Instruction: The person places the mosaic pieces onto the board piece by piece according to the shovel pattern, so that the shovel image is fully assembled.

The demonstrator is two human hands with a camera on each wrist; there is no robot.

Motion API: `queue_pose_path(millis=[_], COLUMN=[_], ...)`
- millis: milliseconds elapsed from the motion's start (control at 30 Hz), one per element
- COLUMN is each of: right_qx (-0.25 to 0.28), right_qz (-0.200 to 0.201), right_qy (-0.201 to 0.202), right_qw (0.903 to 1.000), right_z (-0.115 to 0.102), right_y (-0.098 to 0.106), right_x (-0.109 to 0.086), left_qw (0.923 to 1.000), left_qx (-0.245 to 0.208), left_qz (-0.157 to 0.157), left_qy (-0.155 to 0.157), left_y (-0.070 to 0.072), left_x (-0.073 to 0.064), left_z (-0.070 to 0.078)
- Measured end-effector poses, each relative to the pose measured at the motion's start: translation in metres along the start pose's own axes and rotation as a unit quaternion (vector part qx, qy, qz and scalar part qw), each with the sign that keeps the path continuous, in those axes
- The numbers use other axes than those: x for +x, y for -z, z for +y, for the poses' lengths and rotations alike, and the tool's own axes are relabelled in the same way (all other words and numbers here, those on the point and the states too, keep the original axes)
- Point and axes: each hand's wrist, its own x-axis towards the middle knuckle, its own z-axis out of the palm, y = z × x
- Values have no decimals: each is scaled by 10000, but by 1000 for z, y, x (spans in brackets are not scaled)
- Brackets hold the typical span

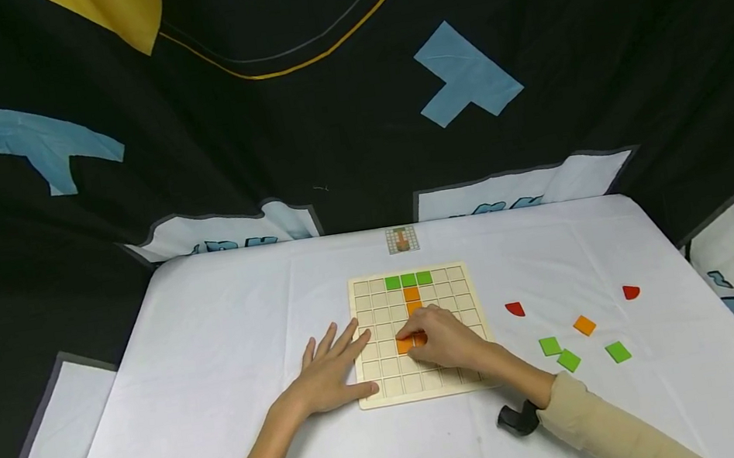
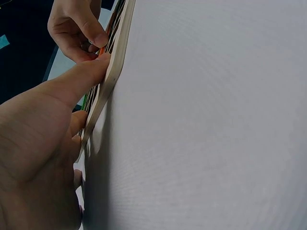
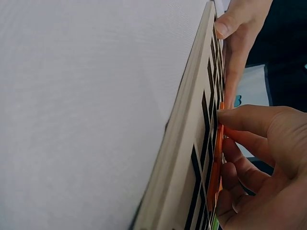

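Note:
A pale wooden grid board (image 1: 390, 392) lies on the white table. Three green square tiles (image 1: 409, 280) sit in its top row, with a column of orange tiles (image 1: 411, 294) running down below the middle one. Lower on the board, another orange tile (image 1: 404, 346) sits left of that column. My right hand (image 1: 449, 339) bends over this spot, thumb and fingers pinching an orange tile (image 3: 219, 129) at the board's surface; the fingers partly hide it. My left hand (image 1: 328, 379) rests with spread fingers on the board's left edge, its thumb (image 2: 91, 69) at the near corner.
Right of the board lie two red quarter-round pieces (image 1: 515, 309), a loose orange tile (image 1: 585, 325) and three loose green tiles (image 1: 569, 360). A small pattern card (image 1: 401, 240) lies at the table's far edge. Dark cloth (image 1: 299, 145) with coloured shapes hangs behind.

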Motion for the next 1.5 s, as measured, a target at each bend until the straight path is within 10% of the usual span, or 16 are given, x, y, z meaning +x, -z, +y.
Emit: queue_pose_path(millis=[633, 1033, 1500], right_qx=[339, 135, 52], right_qz=[638, 1712, 2060], right_qy=[-516, -1036, -2014], right_qw=[9960, 9797, 9576], right_z=[14, 47, 82], right_y=[32, 81, 118], right_x=[-26, -82, -159], left_qw=[10000, 10000, 10000], left_qx=[-18, -71, -68], left_qz=[1, 28, -5], left_qy=[41, -13, -26], left_y=[-2, 1, 3], left_x=[1, 0, -1], left_z=[0, 2, 4])
